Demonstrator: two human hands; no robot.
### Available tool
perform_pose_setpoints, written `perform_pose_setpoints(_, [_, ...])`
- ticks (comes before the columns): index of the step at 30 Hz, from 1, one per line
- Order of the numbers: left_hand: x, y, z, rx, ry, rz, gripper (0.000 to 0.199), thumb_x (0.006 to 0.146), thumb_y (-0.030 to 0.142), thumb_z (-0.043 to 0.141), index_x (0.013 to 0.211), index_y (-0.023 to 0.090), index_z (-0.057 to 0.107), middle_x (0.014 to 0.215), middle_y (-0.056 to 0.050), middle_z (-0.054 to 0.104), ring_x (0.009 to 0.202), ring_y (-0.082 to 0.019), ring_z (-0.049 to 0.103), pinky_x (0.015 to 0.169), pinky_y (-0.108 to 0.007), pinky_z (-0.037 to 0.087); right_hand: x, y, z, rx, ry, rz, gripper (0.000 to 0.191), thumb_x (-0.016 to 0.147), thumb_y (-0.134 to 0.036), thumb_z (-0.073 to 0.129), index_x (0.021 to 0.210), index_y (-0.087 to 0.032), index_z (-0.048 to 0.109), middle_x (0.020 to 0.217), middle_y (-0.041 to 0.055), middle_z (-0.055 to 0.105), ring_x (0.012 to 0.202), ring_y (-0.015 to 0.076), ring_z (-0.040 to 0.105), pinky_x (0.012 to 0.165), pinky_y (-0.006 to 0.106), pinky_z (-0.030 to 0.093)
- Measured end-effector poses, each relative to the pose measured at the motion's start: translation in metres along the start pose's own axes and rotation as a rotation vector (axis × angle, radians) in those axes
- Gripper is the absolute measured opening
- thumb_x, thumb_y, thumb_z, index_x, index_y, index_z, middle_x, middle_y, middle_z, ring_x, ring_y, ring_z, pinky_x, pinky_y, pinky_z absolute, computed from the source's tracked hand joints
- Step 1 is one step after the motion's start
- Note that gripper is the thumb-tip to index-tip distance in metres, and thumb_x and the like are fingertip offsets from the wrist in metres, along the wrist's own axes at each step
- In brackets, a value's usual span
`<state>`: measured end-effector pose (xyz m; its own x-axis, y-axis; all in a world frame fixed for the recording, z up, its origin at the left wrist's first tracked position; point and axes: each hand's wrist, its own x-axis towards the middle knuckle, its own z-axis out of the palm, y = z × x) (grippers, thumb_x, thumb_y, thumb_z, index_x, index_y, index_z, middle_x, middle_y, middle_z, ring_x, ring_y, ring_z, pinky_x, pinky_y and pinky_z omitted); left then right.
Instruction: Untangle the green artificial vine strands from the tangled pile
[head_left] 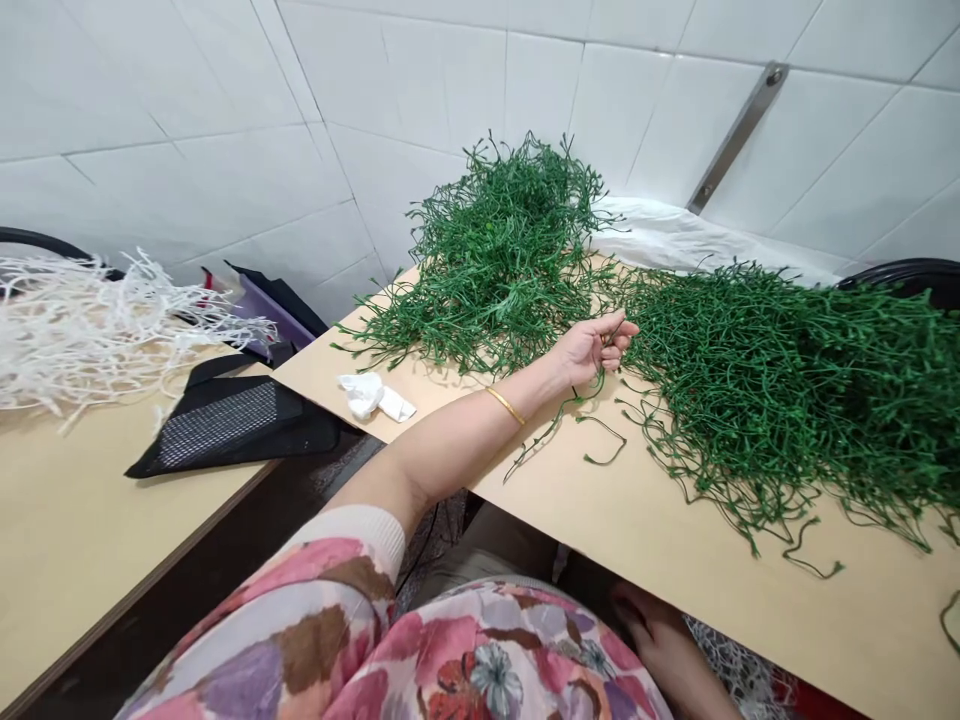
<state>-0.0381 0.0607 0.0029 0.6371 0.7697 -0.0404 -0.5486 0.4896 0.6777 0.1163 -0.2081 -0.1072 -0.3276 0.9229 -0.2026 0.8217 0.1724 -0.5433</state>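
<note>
Head view: left hand over the bench, fingers curled, pinching 1 green strand between 2 green heaps; right hand below the bench edge, its fingers too hidden to tell their state

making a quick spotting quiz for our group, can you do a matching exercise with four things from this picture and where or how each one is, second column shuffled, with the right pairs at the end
Things
1. left hand
2. white strands
3. metal bar
4. crumpled white piece

Place or state
A. slanting across the tiled wall
B. in a loose heap on the left table
C. fingers curled around a thin green strand
D. on the right table, near its left edge

Right pairs: 1-C, 2-B, 3-A, 4-D
</note>
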Motion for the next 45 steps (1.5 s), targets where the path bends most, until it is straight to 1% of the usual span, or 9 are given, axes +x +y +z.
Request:
perform_pose_setpoints(3, [0.001,0.0,0.0,0.006,-0.007,0.005,0.022,0.076,0.03,0.054,0.069,0.01,0.059,0.055,0.001,0.044,0.038,-0.002,0.029,0.036,-0.017,0.022,-0.03,-0.027,-0.047,0.183,-0.152,0.053,0.03,0.084,-0.035,0.036,0.073,-0.024,0.061,0.075,0.0038,0.066,0.075,0.0205,0.064,0.069,0.03,0.053])
perform_pose_setpoints(7, [-0.001,0.0,0.002,0.027,-0.007,-0.011,0.024,0.074,0.033,0.057,0.069,0.01,0.058,0.054,0.002,0.044,0.038,-0.002,0.028,0.036,-0.016,0.021,-0.04,-0.06,-0.105,0.262,-0.007,-0.152,0.019,0.085,-0.029,0.04,0.085,-0.023,0.058,0.075,0.0041,0.059,0.071,0.0157,0.057,0.061,0.024,0.047])
perform_pose_setpoints(14, [-0.003,0.003,0.002,0.03,-0.016,0.007,0.024,0.074,0.034,0.057,0.071,0.01,0.058,0.055,0.002,0.043,0.038,-0.002,0.028,0.037,-0.016,0.023,0.056,-0.066,-0.1,-0.227,0.304,-0.405,0.017,0.085,-0.017,0.041,0.091,-0.017,0.057,0.08,0.0057,0.054,0.078,0.0157,0.046,0.072,0.031,0.036])
perform_pose_setpoints(18, [-0.004,0.005,0.002,0.024,0.003,0.02,0.025,0.075,0.034,0.056,0.072,0.01,0.057,0.055,0.002,0.043,0.039,-0.002,0.028,0.037,-0.016,0.023,0.108,-0.047,-0.108,-0.749,0.464,-0.389,0.023,0.081,-0.013,0.043,0.097,-0.015,0.059,0.1,0.0128,0.056,0.092,0.0232,0.043,0.079,0.039,0.03])
perform_pose_setpoints(21, [-0.004,0.004,0.002,0.022,0.026,0.031,0.021,0.077,0.031,0.054,0.073,0.01,0.056,0.056,0.002,0.043,0.039,-0.002,0.027,0.038,-0.015,0.023,0.127,-0.037,-0.133,-0.805,0.612,-0.32,0.015,0.078,-0.015,0.048,0.081,-0.015,0.062,0.104,0.0134,0.055,0.092,0.025,0.043,0.075,0.038,0.031])
perform_pose_setpoints(26, [-0.006,-0.003,0.009,0.037,0.086,0.082,0.016,0.079,0.021,0.05,0.067,0.011,0.052,0.056,0.003,0.043,0.04,-0.001,0.026,0.039,-0.016,0.023,0.135,-0.045,-0.153,-0.325,0.793,-0.335,0.017,0.082,-0.022,0.045,0.078,-0.016,0.061,0.086,0.0091,0.056,0.081,0.0187,0.048,0.07,0.031,0.037])
perform_pose_setpoints(31, [-0.013,-0.008,0.027,0.016,0.162,0.124,0.012,0.079,0.018,0.05,0.069,0.011,0.052,0.058,0.003,0.045,0.042,-0.001,0.03,0.043,-0.016,0.026,0.136,-0.057,-0.131,0.206,0.507,-0.229,0.018,0.081,-0.031,0.048,0.082,-0.016,0.057,0.058,-0.0022,0.049,0.052,0.0097,0.044,0.052,0.023,0.033])
perform_pose_setpoints(38, [-0.022,-0.012,0.039,0.015,0.119,0.106,0.017,0.081,0.023,0.048,0.07,0.011,0.054,0.06,0.001,0.049,0.045,-0.002,0.038,0.048,-0.018,0.033,0.139,-0.057,-0.13,0.532,0.386,-0.115,0.017,0.076,-0.027,0.051,0.063,-0.017,0.049,0.05,-0.0063,0.035,0.045,0.0057,0.029,0.043,0.021,0.023])
perform_pose_setpoints(45, [-0.026,0.007,0.031,0.543,0.207,0.149,0.016,0.08,0.025,0.05,0.077,0.012,0.059,0.075,-0.004,0.062,0.065,-0.008,0.056,0.063,-0.022,0.043,0.136,-0.043,-0.136,0.955,0.361,-0.067,0.025,0.075,-0.032,0.059,0.061,-0.017,0.045,0.051,-0.0052,0.046,0.041,0.004,0.035,0.04,0.019,0.026])
